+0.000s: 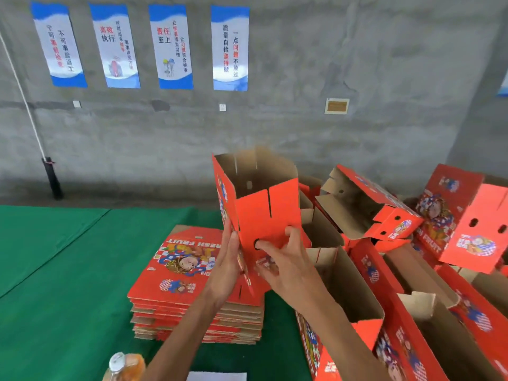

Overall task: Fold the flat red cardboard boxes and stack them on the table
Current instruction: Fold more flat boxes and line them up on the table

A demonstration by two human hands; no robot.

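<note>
You are holding the opened red box (258,204) upright above the flat stack (181,273), left hand (225,268) flat against its side, right hand (286,265) gripping its front panel.

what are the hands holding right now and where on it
Both hold one half-opened red box upright by its lower end: the left hand flat against its left side, the right hand on the front panel, a fingertip in a small hole.
</note>
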